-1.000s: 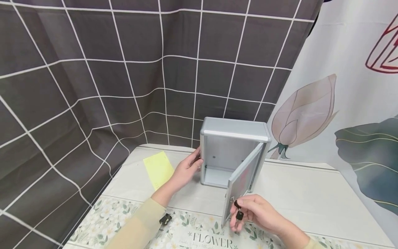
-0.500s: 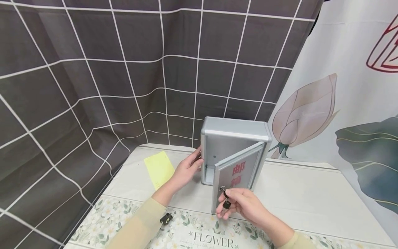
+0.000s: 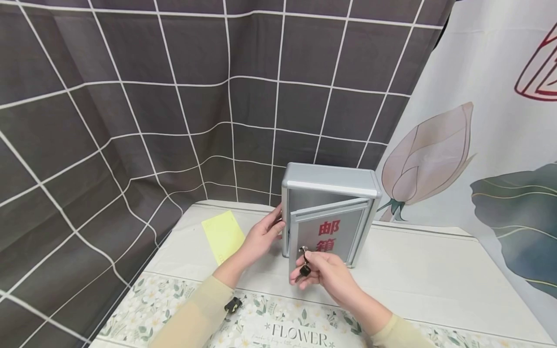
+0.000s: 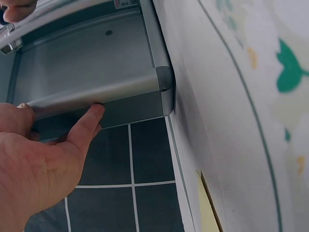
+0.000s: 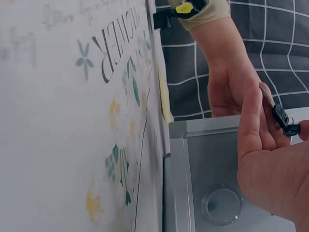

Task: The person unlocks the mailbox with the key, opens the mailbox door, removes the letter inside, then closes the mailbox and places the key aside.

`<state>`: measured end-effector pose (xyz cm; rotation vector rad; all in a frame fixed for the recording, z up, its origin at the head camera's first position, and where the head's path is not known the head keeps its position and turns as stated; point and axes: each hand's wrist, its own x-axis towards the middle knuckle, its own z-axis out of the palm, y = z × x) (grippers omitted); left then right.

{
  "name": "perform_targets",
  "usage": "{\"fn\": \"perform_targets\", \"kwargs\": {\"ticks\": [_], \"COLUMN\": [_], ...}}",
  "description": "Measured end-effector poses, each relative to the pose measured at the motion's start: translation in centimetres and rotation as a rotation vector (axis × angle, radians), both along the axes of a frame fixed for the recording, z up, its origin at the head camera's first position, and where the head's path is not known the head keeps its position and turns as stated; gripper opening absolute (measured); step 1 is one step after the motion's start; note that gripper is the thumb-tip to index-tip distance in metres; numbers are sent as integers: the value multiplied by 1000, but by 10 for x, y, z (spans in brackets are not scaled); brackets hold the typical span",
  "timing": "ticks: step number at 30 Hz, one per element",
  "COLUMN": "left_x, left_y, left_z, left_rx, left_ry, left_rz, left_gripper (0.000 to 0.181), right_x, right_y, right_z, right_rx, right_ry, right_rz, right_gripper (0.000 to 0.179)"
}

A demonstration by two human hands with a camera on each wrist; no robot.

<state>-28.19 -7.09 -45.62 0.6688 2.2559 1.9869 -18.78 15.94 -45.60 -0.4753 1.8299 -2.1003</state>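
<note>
A grey metal mailbox (image 3: pixel 332 176) stands on the table, its door (image 3: pixel 348 232) with red characters ajar and hinged on the right. My right hand (image 3: pixel 332 275) pinches a black-headed key at the lock near the door's free edge. A second key (image 3: pixel 305 270) hangs by a ring in front of the fingers; in the right wrist view this hanging key (image 5: pixel 280 116) lies over them. Against the mailbox's left side rests my left hand (image 3: pixel 261 237). In the left wrist view its thumb (image 4: pixel 89 123) touches the side wall near the front rim, with the fingers farther along.
A yellow paper sheet (image 3: pixel 224 237) lies left of the mailbox. A black strap or clip (image 3: pixel 233 305) shows beside the left sleeve. The table carries a white cloth (image 3: pixel 435 270) with a flower print, and a dark checked curtain (image 3: pixel 174 111) hangs behind.
The door has swung leftward toward the mailbox's frame, my right hand moving with it and keeping the key pinched. My left hand has stayed at the mailbox's side.
</note>
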Motion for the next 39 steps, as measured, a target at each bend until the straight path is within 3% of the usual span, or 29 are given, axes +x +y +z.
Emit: {"fn": "perform_targets", "kwargs": {"ticks": [23, 39], "left_x": [2, 4], "left_y": [-1, 0], "left_z": [1, 1], "left_rx": [-37, -26], "left_ry": [3, 1], "left_rz": [16, 18], "left_gripper": [61, 61], "right_x": [-26, -39], "right_y": [-24, -32], "right_z": [-3, -6], "right_rx": [12, -51], "right_ry": [-48, -48], "right_rz": [-178, -251], "right_gripper": [53, 48]}}
